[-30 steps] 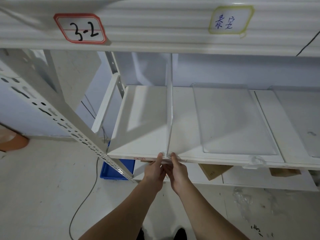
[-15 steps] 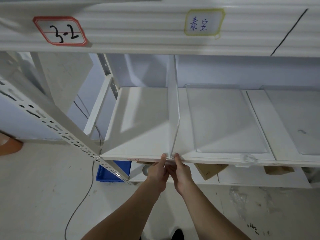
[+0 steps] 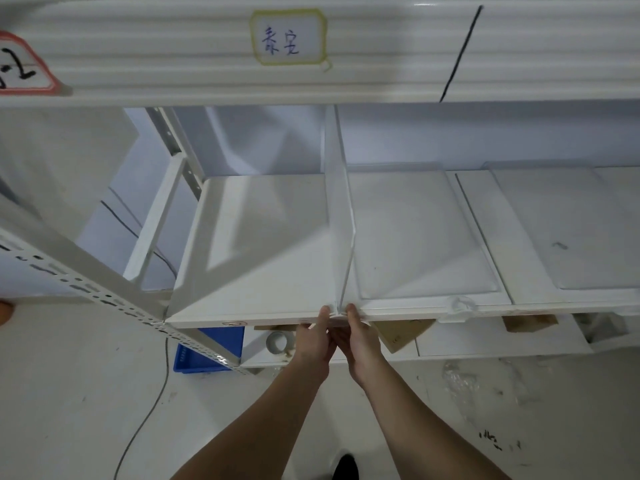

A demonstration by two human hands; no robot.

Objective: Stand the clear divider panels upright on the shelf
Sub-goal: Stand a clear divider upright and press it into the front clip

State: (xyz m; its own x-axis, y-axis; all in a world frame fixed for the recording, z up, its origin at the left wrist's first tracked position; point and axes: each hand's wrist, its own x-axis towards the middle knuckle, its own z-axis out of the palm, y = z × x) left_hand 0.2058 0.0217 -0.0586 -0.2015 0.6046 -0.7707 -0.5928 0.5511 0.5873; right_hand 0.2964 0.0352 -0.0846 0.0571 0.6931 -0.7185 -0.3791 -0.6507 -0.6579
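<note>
Hands barely moved since earlier; view shifted right. Left hand [image 3: 313, 341] and right hand [image 3: 360, 336] pinched upright panel [image 3: 337, 209] at shelf [image 3: 263, 271] front edge. Two more panels lay flat farther right [image 3: 415, 233].

Shelf [image 3: 263, 265] deck: plain white, glossy, grey shadow wedges across it. Divider panel [image 3: 341, 209] standing on it: clear, frosty at its edges. Flat panel [image 3: 419, 233] lying on the deck: clear too, faint grey outline. Upper beam [image 3: 173, 46]: white, ribbed with horizontal lines. Label [image 3: 289, 38] on the beam: white, yellow-green border, blue handwriting. Second label [image 3: 20, 67] at beam's left end: white, red border, black marks. Upright post [image 3: 86, 289]: white with dark slots. Bin [image 3: 204, 348] below: blue. Floor [image 3: 69, 393]: pale grey, scuffed.
</note>
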